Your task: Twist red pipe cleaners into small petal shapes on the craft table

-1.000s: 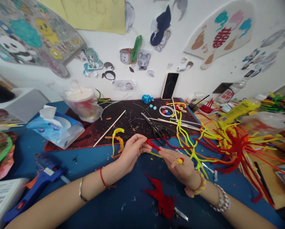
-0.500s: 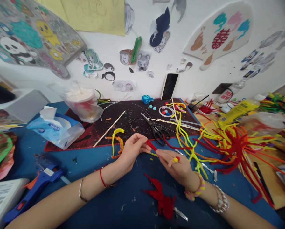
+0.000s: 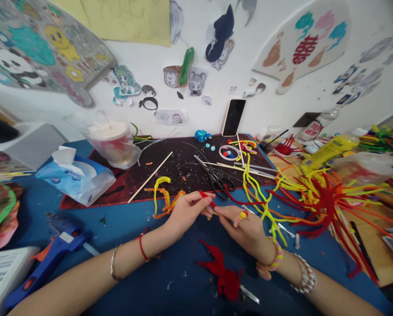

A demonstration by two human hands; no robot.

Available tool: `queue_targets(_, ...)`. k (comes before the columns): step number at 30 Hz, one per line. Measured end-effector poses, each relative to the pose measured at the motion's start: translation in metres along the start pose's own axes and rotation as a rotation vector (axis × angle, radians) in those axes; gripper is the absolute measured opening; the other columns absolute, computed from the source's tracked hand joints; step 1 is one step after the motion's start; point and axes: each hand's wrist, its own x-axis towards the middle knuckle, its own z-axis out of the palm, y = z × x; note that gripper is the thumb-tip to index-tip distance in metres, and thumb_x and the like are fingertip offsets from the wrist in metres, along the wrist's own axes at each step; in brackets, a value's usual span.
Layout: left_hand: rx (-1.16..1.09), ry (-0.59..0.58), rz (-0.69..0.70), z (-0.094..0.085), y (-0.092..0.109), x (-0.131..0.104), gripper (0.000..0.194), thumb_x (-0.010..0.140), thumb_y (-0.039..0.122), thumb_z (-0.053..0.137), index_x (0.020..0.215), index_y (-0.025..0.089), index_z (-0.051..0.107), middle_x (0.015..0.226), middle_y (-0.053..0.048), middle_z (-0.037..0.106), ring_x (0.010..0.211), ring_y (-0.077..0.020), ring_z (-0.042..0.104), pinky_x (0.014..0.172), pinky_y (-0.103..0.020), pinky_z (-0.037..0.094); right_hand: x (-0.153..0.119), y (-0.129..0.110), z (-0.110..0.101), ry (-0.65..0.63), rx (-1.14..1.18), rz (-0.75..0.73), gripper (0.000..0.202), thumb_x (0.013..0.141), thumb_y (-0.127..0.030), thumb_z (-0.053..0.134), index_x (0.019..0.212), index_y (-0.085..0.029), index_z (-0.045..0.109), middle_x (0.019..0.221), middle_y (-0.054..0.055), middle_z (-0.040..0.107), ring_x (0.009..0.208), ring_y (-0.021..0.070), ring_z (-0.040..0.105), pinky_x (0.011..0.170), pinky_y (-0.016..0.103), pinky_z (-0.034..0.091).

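Between my two hands runs a short red pipe cleaner (image 3: 208,199). My left hand (image 3: 189,211) pinches it between thumb and fingers. At its lower end, the fingertips of my right hand (image 3: 241,226) are closed on it; a yellow and pink ring with a red bead sits on one finger. Below the hands lies a red fuzzy shape (image 3: 225,274) with pointed parts and a silver clip (image 3: 249,295) at its side. Orange and yellow bent pipe cleaners (image 3: 163,197) rest just beyond my left hand. Black-handled scissors (image 3: 216,177) lie open behind my hands.
Loose red, yellow and orange pipe cleaners (image 3: 328,202) spread over the right side. On the left are a blue glue gun (image 3: 56,250), a tissue pack (image 3: 74,175) and a bagged cup (image 3: 112,142). A phone (image 3: 234,117) leans on the wall. Wooden sticks (image 3: 150,177) lie on the dark mat.
My left hand has shifted slightly right and down, its fingers moving along the red pipe cleaner, whose upper end now shows above them. My right hand keeps its hold.
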Motion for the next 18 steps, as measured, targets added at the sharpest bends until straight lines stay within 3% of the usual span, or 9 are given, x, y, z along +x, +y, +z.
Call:
queue_targets(5, 0.113, 0.063, 0.092, 0.001, 0.002, 0.001, 0.021, 0.076, 0.03, 0.057, 0.065, 0.013, 0.062, 0.06, -0.004, 0.063, 0.055, -0.013, 0.06, 0.056, -0.024, 0.05, -0.005, 0.0, 0.002, -0.023, -0.013, -0.036, 0.03, 0.079, -0.011, 0.053, 0.107, -0.022, 0.056, 0.09, 0.003, 0.069, 0.081, 0.0144, 0.065, 0.073, 0.026, 0.055)
queue_targets(10, 0.017, 0.072, -0.027, 0.005, 0.001, 0.0, 0.024, 0.08, 0.033, 0.051, 0.082, 0.012, 0.062, 0.055, -0.003, 0.061, 0.05, -0.0129, 0.06, 0.053, -0.024, 0.05, -0.012, 0.003, 0.004, -0.064, -0.053, -0.109, 0.034, 0.078, -0.013, 0.055, 0.111, -0.021, 0.054, 0.096, 0.005, 0.067, 0.086, 0.0163, 0.064, 0.075, 0.028, 0.055)
queue_targets(15, -0.038, 0.036, -0.154, 0.002, 0.001, 0.0, 0.026, 0.082, 0.033, 0.047, 0.079, 0.012, 0.062, 0.054, -0.003, 0.06, 0.047, -0.0117, 0.059, 0.048, -0.021, 0.047, -0.009, 0.0, -0.002, -0.118, -0.062, -0.191, 0.04, 0.079, -0.01, 0.052, 0.118, -0.018, 0.048, 0.103, 0.008, 0.064, 0.099, 0.0178, 0.059, 0.078, 0.03, 0.054)
queue_targets(18, -0.051, 0.007, -0.163, -0.001, 0.0, 0.001, 0.026, 0.081, 0.034, 0.05, 0.082, 0.011, 0.063, 0.054, -0.003, 0.059, 0.048, -0.0113, 0.058, 0.049, -0.021, 0.048, -0.007, -0.002, -0.005, -0.118, -0.049, -0.211, 0.04, 0.08, -0.01, 0.051, 0.12, -0.018, 0.047, 0.105, 0.008, 0.062, 0.101, 0.0173, 0.057, 0.081, 0.03, 0.054)
